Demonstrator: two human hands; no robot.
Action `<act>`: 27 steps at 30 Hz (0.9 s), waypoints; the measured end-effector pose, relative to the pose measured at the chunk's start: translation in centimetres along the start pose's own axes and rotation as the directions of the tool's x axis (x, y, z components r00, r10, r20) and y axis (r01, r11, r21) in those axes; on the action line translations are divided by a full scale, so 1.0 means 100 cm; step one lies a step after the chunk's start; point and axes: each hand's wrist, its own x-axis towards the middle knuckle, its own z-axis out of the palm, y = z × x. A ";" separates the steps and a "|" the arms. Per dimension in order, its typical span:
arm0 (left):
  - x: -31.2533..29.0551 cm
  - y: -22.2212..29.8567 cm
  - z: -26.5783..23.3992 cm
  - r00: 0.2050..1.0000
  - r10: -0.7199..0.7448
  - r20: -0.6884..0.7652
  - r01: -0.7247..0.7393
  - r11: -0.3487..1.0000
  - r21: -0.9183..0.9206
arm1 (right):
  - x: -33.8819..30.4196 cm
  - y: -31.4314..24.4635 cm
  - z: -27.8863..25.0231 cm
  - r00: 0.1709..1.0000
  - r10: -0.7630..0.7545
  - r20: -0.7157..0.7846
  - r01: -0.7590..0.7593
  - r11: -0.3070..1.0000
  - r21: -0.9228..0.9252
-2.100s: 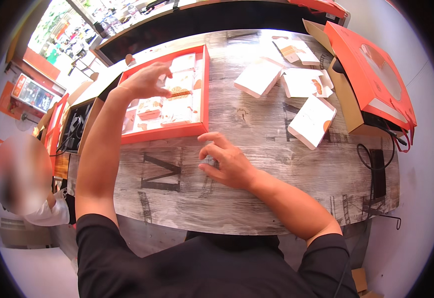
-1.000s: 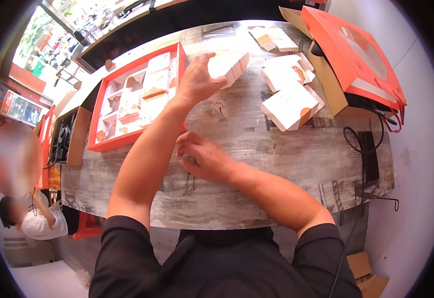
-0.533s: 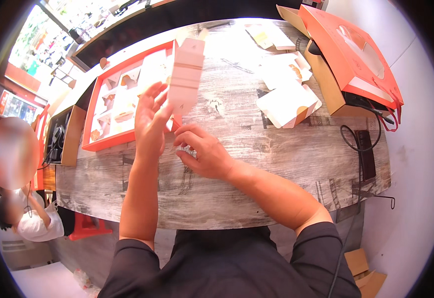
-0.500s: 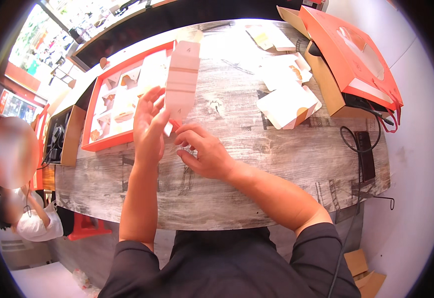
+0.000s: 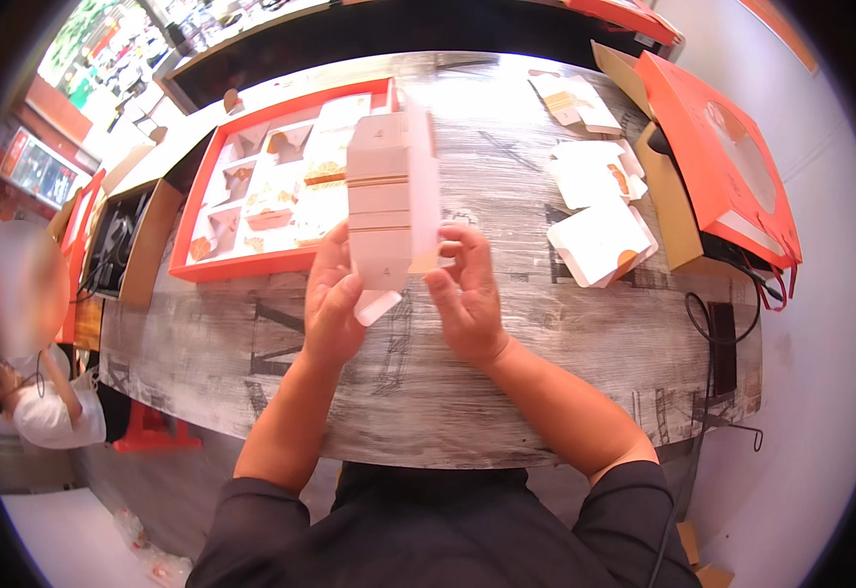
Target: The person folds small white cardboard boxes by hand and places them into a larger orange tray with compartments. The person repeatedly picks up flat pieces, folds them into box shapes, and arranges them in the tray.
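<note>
Between my hands, above the table, is a pale, unassembled carton (image 5: 381, 201) with crease lines, folded panels and a loose flap at its lower end. My left hand (image 5: 335, 309) grips its left lower edge, thumb in front and fingers behind. My right hand (image 5: 467, 294) pinches the lower right corner between thumb and fingers. Just beyond my left hand lies a shallow red tray box (image 5: 256, 267), holding several small white cartons with orange-brown printing.
Three flattened white cartons, the nearest one (image 5: 600, 238) included, lie on the right side of the wood-patterned table (image 5: 428, 392). Beyond them stands a red box with an oval window (image 5: 698, 147). A black phone (image 5: 722, 348) and cable lie at the right edge. A person (image 5: 50, 402) sits at far left.
My right hand has come up and taken hold of the carton's right side. The carton has moved right and now shows a side panel opened out. The view has shifted slightly.
</note>
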 end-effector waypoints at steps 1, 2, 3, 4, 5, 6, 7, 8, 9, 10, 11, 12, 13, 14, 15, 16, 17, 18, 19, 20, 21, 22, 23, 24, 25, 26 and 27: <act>-0.001 0.000 -0.001 1.000 -0.022 0.007 0.022 0.999 -0.035 | 0.000 0.000 -0.001 1.000 -0.009 0.004 0.009 1.000 0.012; -0.001 -0.001 -0.001 0.999 -0.043 0.014 0.044 0.997 -0.070 | 0.000 -0.003 -0.004 1.000 -0.007 0.013 0.007 1.000 0.015; -0.001 0.000 -0.001 0.998 -0.058 0.030 0.061 0.990 -0.125 | 0.002 -0.004 -0.004 0.999 -0.038 0.014 0.037 0.997 0.065; -0.001 0.001 -0.001 0.996 -0.071 0.046 0.078 0.981 -0.180 | 0.004 -0.004 -0.004 0.998 -0.068 0.012 0.066 0.991 0.116; -0.001 0.002 -0.001 0.994 -0.083 0.064 0.096 0.968 -0.234 | 0.004 -0.002 -0.004 0.995 -0.097 0.011 0.096 0.992 0.082; 0.000 0.001 -0.001 0.992 -0.091 0.088 0.113 0.950 -0.292 | 0.006 -0.003 -0.007 0.992 -0.128 0.010 0.127 0.991 0.043; 0.000 0.001 -0.003 0.988 -0.124 0.095 0.147 0.942 -0.302 | 0.007 -0.004 -0.008 0.991 -0.131 0.019 0.131 0.991 0.002; -0.001 0.003 -0.005 0.984 -0.144 0.103 0.172 0.920 -0.351 | 0.008 -0.005 -0.007 0.986 -0.162 0.041 0.161 0.987 0.013; -0.001 0.004 -0.006 0.979 -0.165 0.119 0.199 0.893 -0.402 | 0.010 -0.010 -0.006 0.979 -0.193 0.059 0.192 0.981 0.019; -0.002 0.004 -0.007 0.973 -0.184 0.138 0.227 0.863 -0.452 | 0.012 -0.013 -0.006 0.972 -0.224 0.075 0.223 0.975 0.025; -0.002 0.003 -0.008 0.968 -0.196 0.156 0.248 0.838 -0.487 | 0.013 -0.014 -0.005 0.971 -0.222 0.089 0.219 0.975 0.042; -0.002 0.001 -0.011 0.962 -0.208 0.176 0.270 0.812 -0.517 | 0.014 -0.014 -0.005 0.975 -0.205 0.090 0.198 0.977 0.080; -0.002 0.000 -0.013 0.956 -0.219 0.196 0.292 0.785 -0.546 | 0.014 -0.013 -0.004 0.978 -0.187 0.091 0.176 0.977 0.117; -0.002 -0.001 -0.014 0.955 -0.228 0.192 0.297 0.789 -0.539 | 0.014 -0.013 -0.004 0.981 -0.169 0.093 0.154 0.976 0.155; -0.001 -0.003 -0.014 0.952 -0.239 0.189 0.304 0.791 -0.531 | 0.014 -0.013 -0.003 0.983 -0.157 0.095 0.138 0.974 0.179; -0.001 -0.004 -0.015 0.950 -0.250 0.187 0.311 0.793 -0.524 | 0.014 -0.013 -0.003 0.985 -0.145 0.097 0.123 0.972 0.202; -0.001 -0.005 -0.015 0.951 -0.238 0.199 0.307 0.803 -0.511 | 0.014 -0.013 -0.002 0.986 -0.132 0.100 0.107 0.968 0.226; 0.000 -0.005 -0.016 0.952 -0.224 0.210 0.302 0.813 -0.498 | 0.014 -0.014 -0.003 0.989 -0.110 0.094 0.086 0.970 0.226; 0.001 -0.005 -0.016 0.952 -0.210 0.222 0.295 0.824 -0.484 | 0.014 -0.013 -0.004 0.992 -0.088 0.089 0.066 0.972 0.227; 0.000 -0.005 -0.014 0.954 -0.213 0.212 0.289 0.843 -0.454 | 0.014 -0.013 -0.005 0.994 -0.065 0.084 0.045 0.973 0.228; 0.000 -0.005 -0.011 0.956 -0.215 0.200 0.282 0.861 -0.424 | 0.014 -0.013 -0.006 0.995 -0.060 0.081 0.040 0.972 0.233; -0.001 -0.005 -0.008 0.958 -0.216 0.188 0.275 0.878 -0.392 | 0.014 -0.013 -0.007 0.995 -0.055 0.079 0.035 0.970 0.239; -0.001 -0.013 -0.012 0.964 -0.175 0.202 0.245 0.883 -0.401 | 0.014 -0.013 -0.008 0.996 -0.049 0.077 0.029 0.969 0.244; -0.001 -0.014 -0.011 0.971 -0.146 0.191 0.208 0.908 -0.364 | 0.014 -0.012 -0.008 0.996 -0.052 0.071 0.033 0.970 0.242; -0.002 -0.015 -0.009 0.977 -0.116 0.181 0.170 0.930 -0.325 | 0.013 -0.011 -0.008 0.996 -0.053 0.065 0.036 0.970 0.240; -0.002 -0.016 -0.009 0.982 -0.085 0.172 0.132 0.949 -0.286 | 0.013 -0.011 -0.008 0.997 -0.055 0.060 0.040 0.970 0.238; -0.001 -0.015 -0.012 0.980 -0.073 0.184 0.124 0.951 -0.282 | 0.013 -0.011 -0.008 0.996 -0.056 0.071 0.039 0.973 0.226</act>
